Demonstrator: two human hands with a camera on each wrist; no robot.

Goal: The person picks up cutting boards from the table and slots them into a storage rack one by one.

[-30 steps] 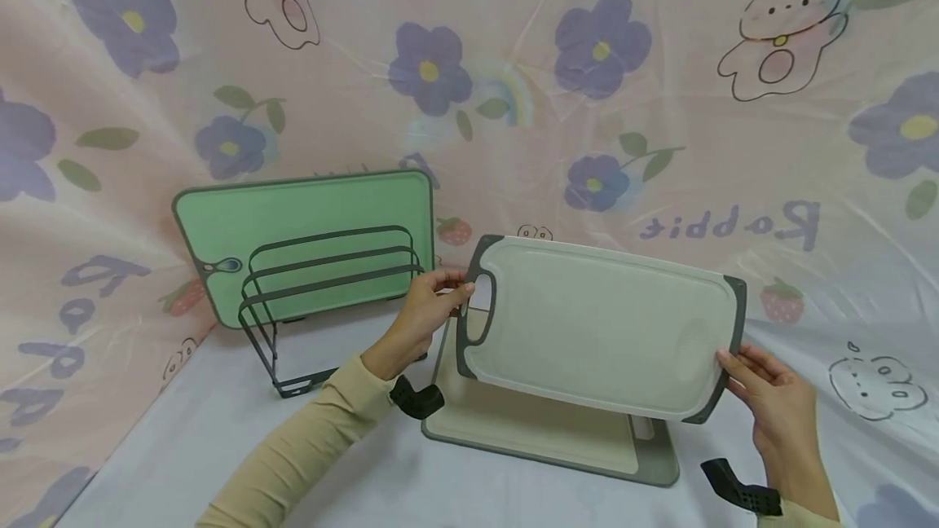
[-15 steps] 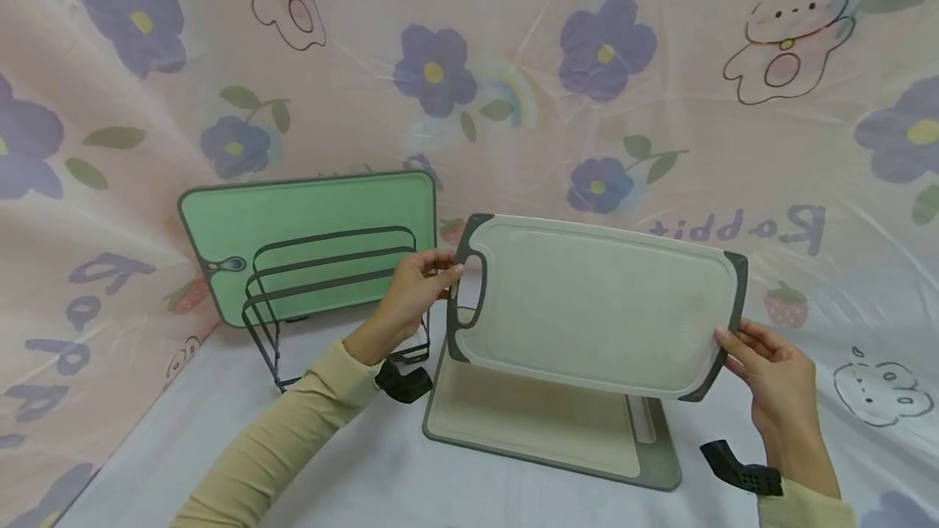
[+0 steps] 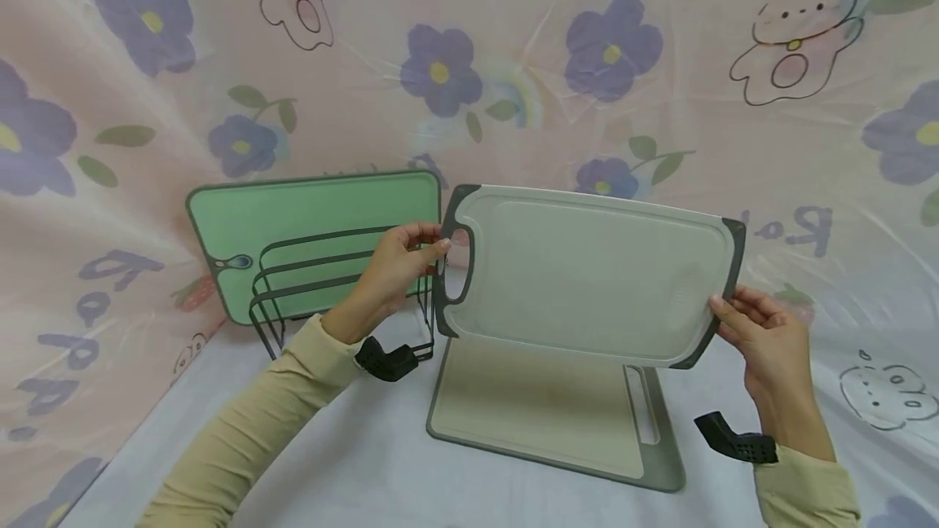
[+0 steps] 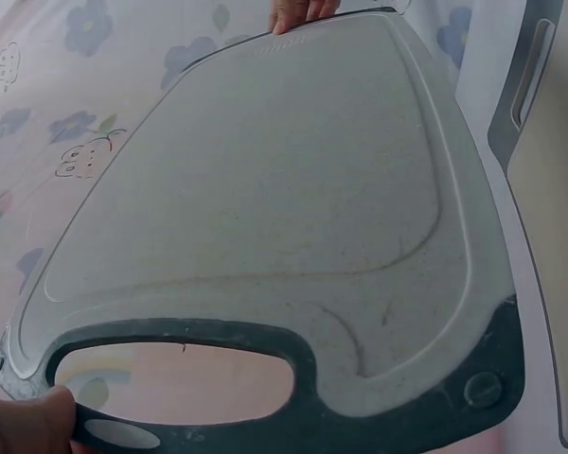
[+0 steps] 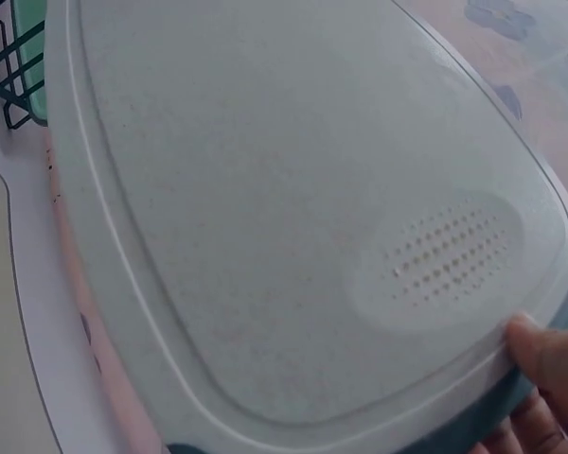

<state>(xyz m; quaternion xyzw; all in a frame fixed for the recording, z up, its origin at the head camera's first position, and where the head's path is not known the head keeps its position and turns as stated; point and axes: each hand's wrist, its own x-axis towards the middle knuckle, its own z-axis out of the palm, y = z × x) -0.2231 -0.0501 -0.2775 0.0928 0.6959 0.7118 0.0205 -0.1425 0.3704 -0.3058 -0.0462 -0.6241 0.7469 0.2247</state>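
A pale grey cutting board (image 3: 587, 275) with dark grey ends is held up, tilted, between both hands. My left hand (image 3: 389, 271) pinches its handle end beside the oval opening. At the opposite short edge, my right hand (image 3: 766, 341) grips the board with the thumb on the front face; the right wrist view shows that thumb near a patch of small bumps. Below lies a beige cutting board (image 3: 543, 414) with a grey border and a slot, its far part hidden behind the raised board. Beside my left hand stands a dark wire rack (image 3: 308, 288), partly covered by the hand and forearm.
A green cutting board (image 3: 315, 206) with a dark rim stands upright at the back of the rack. White cloth (image 3: 352, 463) covers the table, and a patterned pink sheet (image 3: 513, 23) hangs behind.
The pale grey board has risen, drifting slightly left, with both hands keeping hold. More of the beige board shows beneath. My left hand now overlaps the rack's right side.
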